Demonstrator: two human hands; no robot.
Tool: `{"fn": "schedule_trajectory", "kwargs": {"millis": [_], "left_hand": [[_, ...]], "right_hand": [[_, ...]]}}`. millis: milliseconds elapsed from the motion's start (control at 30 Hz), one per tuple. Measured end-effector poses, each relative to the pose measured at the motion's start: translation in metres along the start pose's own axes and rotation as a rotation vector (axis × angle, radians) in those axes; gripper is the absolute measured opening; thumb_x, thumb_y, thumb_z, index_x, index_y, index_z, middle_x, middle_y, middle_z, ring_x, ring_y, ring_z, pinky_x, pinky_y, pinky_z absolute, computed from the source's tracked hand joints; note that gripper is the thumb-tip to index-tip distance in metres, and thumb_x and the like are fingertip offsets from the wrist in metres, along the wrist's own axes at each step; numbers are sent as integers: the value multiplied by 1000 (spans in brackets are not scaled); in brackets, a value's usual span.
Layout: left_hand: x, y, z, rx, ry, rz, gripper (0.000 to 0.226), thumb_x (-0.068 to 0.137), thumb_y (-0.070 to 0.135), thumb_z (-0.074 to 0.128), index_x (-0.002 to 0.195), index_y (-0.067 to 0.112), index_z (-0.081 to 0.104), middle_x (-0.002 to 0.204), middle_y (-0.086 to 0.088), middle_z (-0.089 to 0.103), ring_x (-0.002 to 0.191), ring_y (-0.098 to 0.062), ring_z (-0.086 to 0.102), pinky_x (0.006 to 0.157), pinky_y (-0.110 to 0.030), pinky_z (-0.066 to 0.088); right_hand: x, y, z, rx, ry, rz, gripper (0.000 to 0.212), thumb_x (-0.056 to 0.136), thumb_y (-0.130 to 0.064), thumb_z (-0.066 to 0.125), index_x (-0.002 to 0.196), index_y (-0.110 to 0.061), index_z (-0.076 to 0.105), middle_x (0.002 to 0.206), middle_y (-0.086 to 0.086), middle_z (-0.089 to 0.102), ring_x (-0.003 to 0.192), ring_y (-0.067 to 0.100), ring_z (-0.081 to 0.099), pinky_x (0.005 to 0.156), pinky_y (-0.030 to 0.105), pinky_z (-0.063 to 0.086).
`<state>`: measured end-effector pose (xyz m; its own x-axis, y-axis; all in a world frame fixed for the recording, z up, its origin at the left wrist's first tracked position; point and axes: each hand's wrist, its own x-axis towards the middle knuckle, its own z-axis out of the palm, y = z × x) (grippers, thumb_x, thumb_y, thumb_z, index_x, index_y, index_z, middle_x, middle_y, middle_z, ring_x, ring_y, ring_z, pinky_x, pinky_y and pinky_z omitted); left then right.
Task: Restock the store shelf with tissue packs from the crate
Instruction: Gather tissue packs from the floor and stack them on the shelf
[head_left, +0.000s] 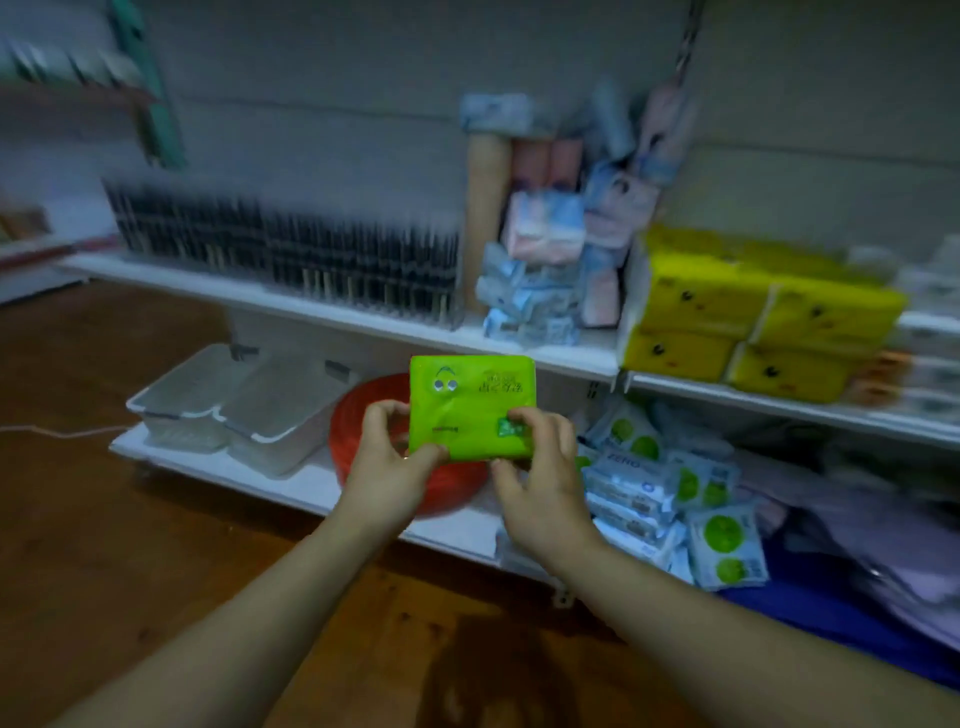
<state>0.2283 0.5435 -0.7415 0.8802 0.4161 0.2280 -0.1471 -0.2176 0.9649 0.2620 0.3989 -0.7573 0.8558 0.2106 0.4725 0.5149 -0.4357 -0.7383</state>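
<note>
A bright green tissue pack (470, 402) is held upright in the air in front of the white store shelf (545, 353). My left hand (392, 457) pinches its lower left corner between thumb and fingers. My right hand (537, 467) pinches its lower right corner. Yellow tissue packs (748, 322) are stacked on the upper shelf to the right. No crate shows in the head view.
A red coil (363, 410) and clear plastic boxes (244, 410) sit on the lower shelf (311, 480) behind the pack. White-and-green wipe packs (675, 483) lie at lower right. Blue-and-pink small packs (545, 270) and a rack of dark items (291, 249) fill the upper shelf. Brown wooden floor lies below.
</note>
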Motion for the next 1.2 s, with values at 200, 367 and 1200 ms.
{"fn": "schedule_trajectory", "kwargs": {"millis": [200,367,1200], "left_hand": [[13,127,4,-77,-74,244,41,81,-11,58,91,26,42,96,10,57,89,0,59,80,-24,46],[17,218,20,-124,-137,430,39,85,-11,54,95,25,42,102,7,57,88,6,60,73,-14,46],[130,461,186,54,-134,823,45,93,0,40,131,21,26,128,1,42,117,-17,49,87,-38,48]], "right_hand": [[52,-80,-89,-34,196,-216,45,75,-9,58,119,-9,52,113,1,36,98,-4,35,90,-5,21],[80,-127,-162,-64,347,-376,45,73,-9,58,118,-11,52,112,0,37,100,-5,35,92,-5,20],[269,-199,-408,-102,606,-392,52,92,-6,42,140,-24,32,131,11,36,108,25,47,88,25,34]]}}
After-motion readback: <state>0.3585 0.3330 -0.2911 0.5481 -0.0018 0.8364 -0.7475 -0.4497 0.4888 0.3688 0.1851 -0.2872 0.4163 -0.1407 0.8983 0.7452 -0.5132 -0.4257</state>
